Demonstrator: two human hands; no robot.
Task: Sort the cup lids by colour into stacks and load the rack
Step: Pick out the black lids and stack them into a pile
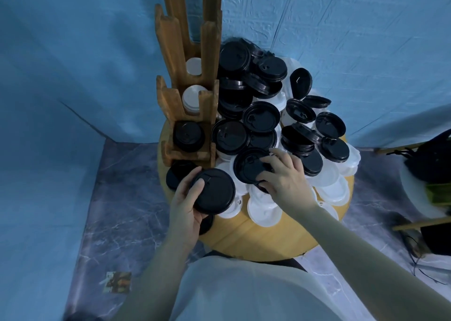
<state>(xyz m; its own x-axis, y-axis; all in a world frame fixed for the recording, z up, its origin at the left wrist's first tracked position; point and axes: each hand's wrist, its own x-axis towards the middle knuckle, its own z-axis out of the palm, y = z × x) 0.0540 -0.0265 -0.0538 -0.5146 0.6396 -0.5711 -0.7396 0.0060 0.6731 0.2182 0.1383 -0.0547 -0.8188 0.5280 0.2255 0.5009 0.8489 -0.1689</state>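
Note:
A round wooden table [263, 237] carries a heap of black lids [246, 89] and white lids [334, 191]. My left hand [186, 206] grips a stack of black lids [214, 191] at the table's left edge, thumb on top. My right hand [283, 174] reaches over the pile, and its fingers curl round another black lid [249, 167]. A tall wooden rack [188, 76] stands at the table's left. Its front slot holds black lids [188, 134]; the two slots behind hold white lids [194, 98].
Blue fabric walls enclose the corner behind the table. More black lids [179, 175] lie just in front of the rack's base. A dark bag and wooden bars [429, 164] sit at the right. The floor is grey marble-patterned, with a small picture card [117, 281] lying at lower left.

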